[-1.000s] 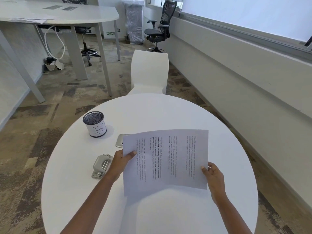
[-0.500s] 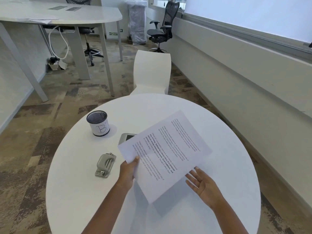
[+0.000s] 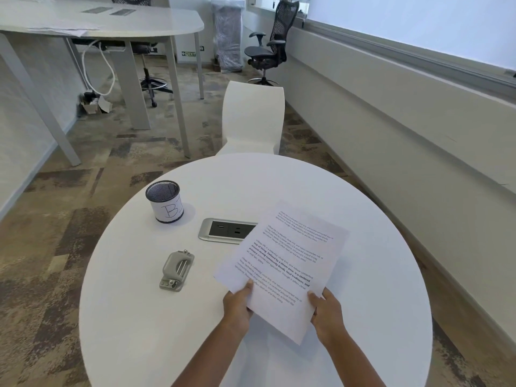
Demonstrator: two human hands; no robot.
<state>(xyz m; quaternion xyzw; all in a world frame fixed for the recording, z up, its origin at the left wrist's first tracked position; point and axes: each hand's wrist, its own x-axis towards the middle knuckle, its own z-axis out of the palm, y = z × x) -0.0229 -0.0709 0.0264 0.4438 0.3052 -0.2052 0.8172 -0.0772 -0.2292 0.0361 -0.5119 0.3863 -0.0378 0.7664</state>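
Left fingers: thumb on top of the printed sheet (image 3: pixel 284 263) at its near-left edge, the rest tucked under it, so the left hand (image 3: pixel 237 304) is pinching the page.
Right fingers: same deal, thumb on top at the near-right edge, other fingers hidden below; the right hand (image 3: pixel 326 314) grips it too.
Sheet: text side up, turned on a diagonal, held just over the near half of the round white table (image 3: pixel 377 275). Its far-left edge covers the right end of the socket panel (image 3: pixel 227 231).
Hole punch (image 3: pixel 176 270): flat on the table, left of the left hand, well apart from it.
Mesh cup (image 3: pixel 165 201): upright, far left, paper label marked "B". All I can make out inside is dark mesh.
Hand pose: both forearms come in from the bottom edge, wrists straight, hands near each other.
White chair (image 3: pixel 252 115): pushed against the table's far side.
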